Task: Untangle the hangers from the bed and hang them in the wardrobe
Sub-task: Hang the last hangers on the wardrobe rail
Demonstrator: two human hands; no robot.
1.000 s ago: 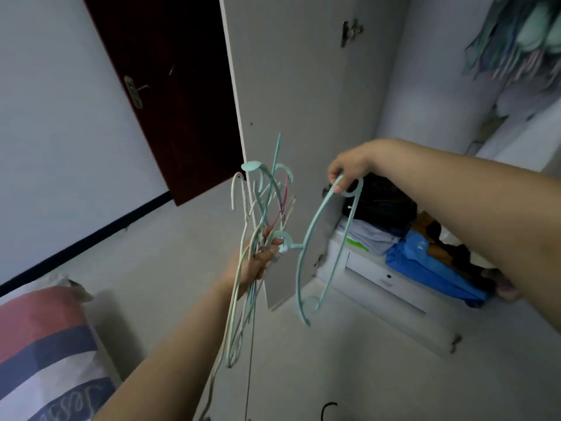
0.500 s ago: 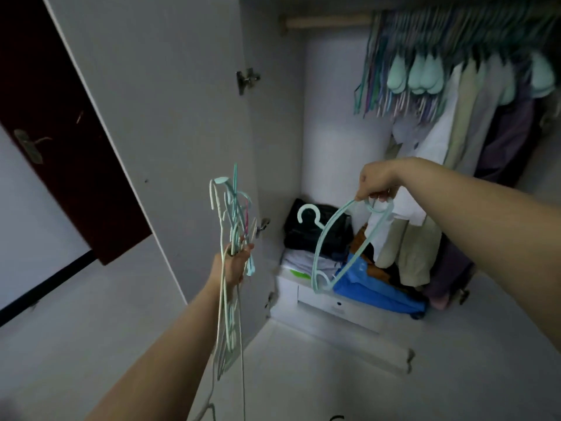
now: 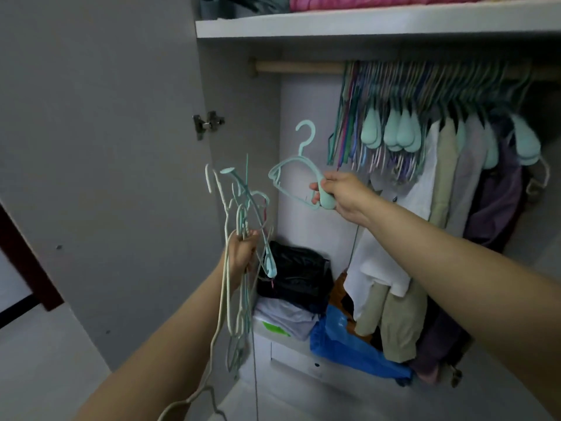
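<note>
My right hand (image 3: 341, 194) grips a single mint-green hanger (image 3: 296, 174) by one shoulder end, hook pointing up, in front of the open wardrobe. My left hand (image 3: 243, 250) holds a tangled bunch of mint and white hangers (image 3: 239, 208), hooks up, with long wires trailing down past my forearm. A wooden rail (image 3: 299, 68) runs across the wardrobe top; many hangers (image 3: 425, 95) and clothes hang on its right part. The single hanger is below and left of the hung ones, apart from the rail.
The wardrobe door (image 3: 106, 147) stands open on the left with a hinge (image 3: 208, 123). A shelf (image 3: 364, 22) above the rail carries folded fabric. At the bottom lie a black bag (image 3: 297, 275), a blue bag (image 3: 349, 344) and folded clothes.
My view has swung up and right into the wardrobe. My right hand has raised the single hanger, turned its hook upward and shifted its grip to the shoulder end. The left hand keeps the bunch.
</note>
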